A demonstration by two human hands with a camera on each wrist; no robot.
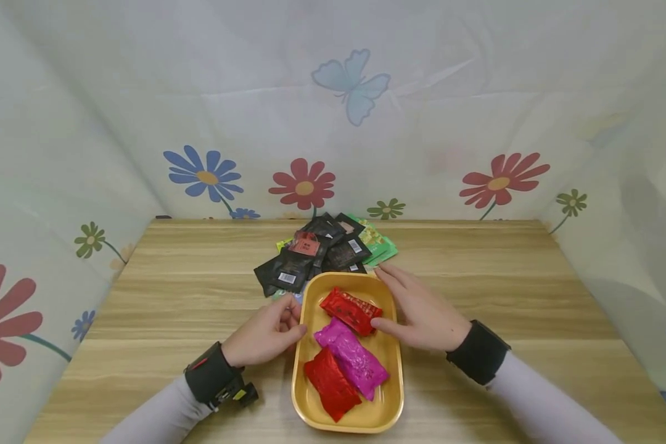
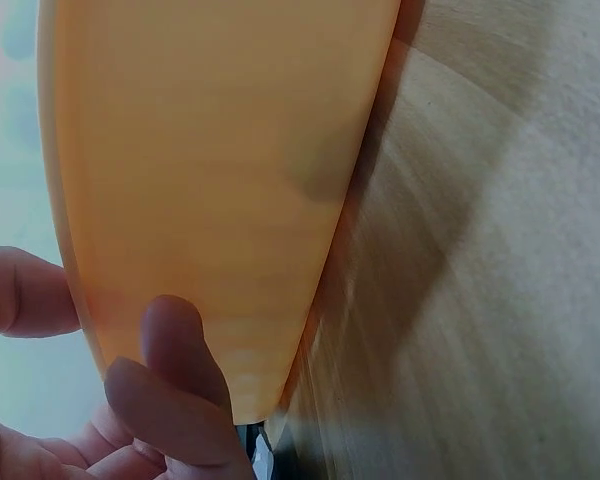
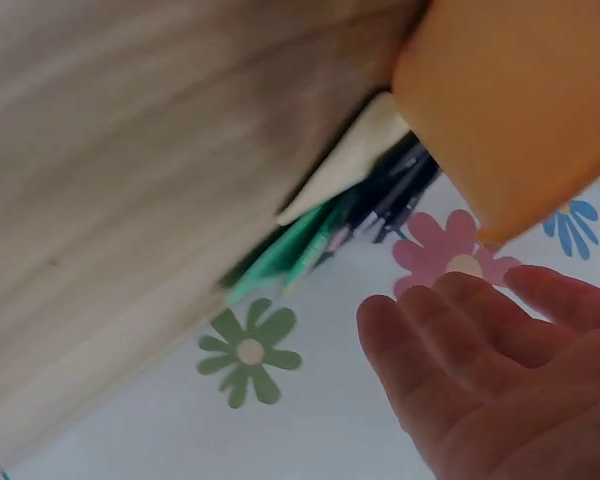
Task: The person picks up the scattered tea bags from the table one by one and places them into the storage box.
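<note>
Head view shows 2 red packets [image 1: 332, 387] and 1 pink packet [image 1: 354, 356] in a yellow tray [image 1: 382, 408] on the table [image 1: 183, 283]. The left hand [image 1: 262, 335] pinches the tray's edge; the right hand [image 1: 428, 313], fingers almost straight, is beside it.

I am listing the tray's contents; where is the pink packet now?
In the head view, the pink packet lies inside the yellow tray, between the far red packet and the near-left red packet.

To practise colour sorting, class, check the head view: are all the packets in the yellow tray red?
No, the pink packet in the yellow tray lies between two red packets.
</note>
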